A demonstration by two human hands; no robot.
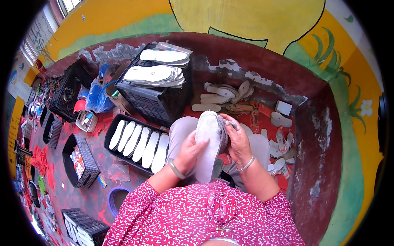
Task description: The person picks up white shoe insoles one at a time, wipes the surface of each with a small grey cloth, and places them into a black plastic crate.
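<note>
A pale grey insole [208, 141] stands upright before my chest, toe end up, above my lap. My left hand [189, 150] is closed on its left edge, the thumb lying across its face. My right hand [238, 141] grips the right side, thumb and fingers pinched at a dark grey fuzzy piece [224, 133] against the insole. I cannot tell whether that fuzzy piece is the insole's lining or a separate layer. Left of my knee, a black basket [110, 132] holds a row of several white insoles [141, 144].
A tall black crate [158, 102] bears stacked white insoles [154, 74]. Loose insoles [221, 93] lie in a pile by the wall, and more pieces lie at right beside a small white box [283, 108]. A patterned basket [84, 162] and a purple bucket [116, 197] stand at left.
</note>
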